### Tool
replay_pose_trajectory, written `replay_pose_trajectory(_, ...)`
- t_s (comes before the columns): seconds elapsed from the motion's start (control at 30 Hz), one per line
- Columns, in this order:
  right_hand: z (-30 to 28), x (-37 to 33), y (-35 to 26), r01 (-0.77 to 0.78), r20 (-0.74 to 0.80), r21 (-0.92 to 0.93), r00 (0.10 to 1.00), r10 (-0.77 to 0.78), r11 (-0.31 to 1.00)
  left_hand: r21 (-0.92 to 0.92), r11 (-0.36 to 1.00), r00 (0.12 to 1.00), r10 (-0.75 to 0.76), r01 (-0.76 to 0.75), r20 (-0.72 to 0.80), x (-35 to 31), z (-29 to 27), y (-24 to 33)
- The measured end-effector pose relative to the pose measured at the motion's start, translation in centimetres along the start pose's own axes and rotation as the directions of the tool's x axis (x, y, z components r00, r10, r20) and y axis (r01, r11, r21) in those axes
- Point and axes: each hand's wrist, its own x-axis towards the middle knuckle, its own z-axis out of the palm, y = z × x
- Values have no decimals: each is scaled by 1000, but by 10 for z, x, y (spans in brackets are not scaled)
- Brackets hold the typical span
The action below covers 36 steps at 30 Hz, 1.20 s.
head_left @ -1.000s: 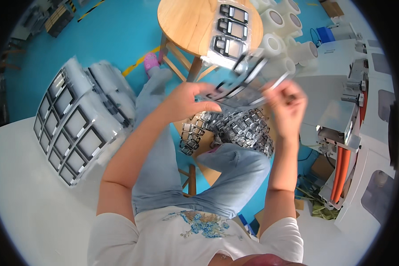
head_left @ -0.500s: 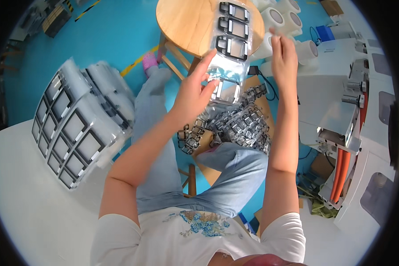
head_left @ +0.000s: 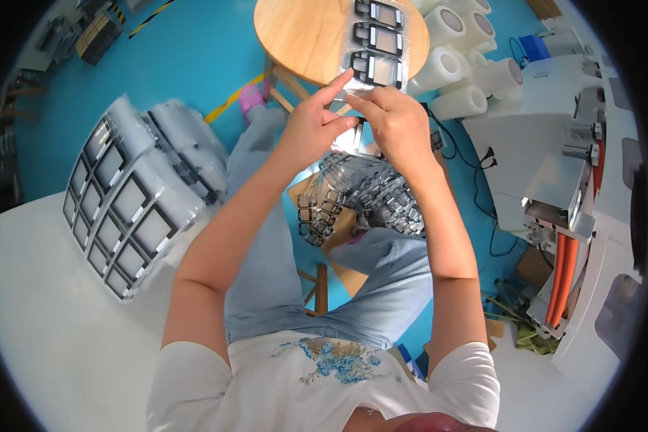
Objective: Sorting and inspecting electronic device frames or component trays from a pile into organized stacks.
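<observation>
A clear plastic film strip with a row of black frame-shaped pieces lies across the round wooden stool and hangs over its near edge. My left hand grips the strip's left edge, its index finger stretched along the film and its thumb lower down. My right hand is closed on the strip from the right, fingertips pinched together near the left index finger. It covers part of the film and the frame below. Under both hands a heap of similar strips lies on brown cardboard.
On the left, stacked sheets of larger black frames rest on a white table. White film rolls are piled beyond the stool. At the right stands a white machine with orange tubes and a black cable.
My right hand has come down and left from above the rolls onto the strip and closed on it. My left hand keeps its hold, nearly in the same place.
</observation>
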Motion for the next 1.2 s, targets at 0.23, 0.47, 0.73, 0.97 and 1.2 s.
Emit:
replay_pose_trajectory(0.23,-44,-67,0,-549,-8,134,832,555,825,31,998,997,48,-46,-57,-16,5,9)
replay_pose_trajectory(0.47,-77,-60,-28,-491,137,775,745,653,398,249,902,907,265,-353,326,-34,3,-14)
replay_pose_trajectory(0.73,-33,71,117,-492,-52,721,664,746,488,-94,969,955,205,-229,-214,-19,27,11)
replay_pose_trajectory(0.97,1,38,95,-527,-162,392,767,621,754,96,989,979,126,-111,-162,-2,20,-9)
replay_pose_trajectory(1.2,-18,-13,18,-199,-66,316,971,231,928,34,998,998,54,-53,-43,1,5,-2)
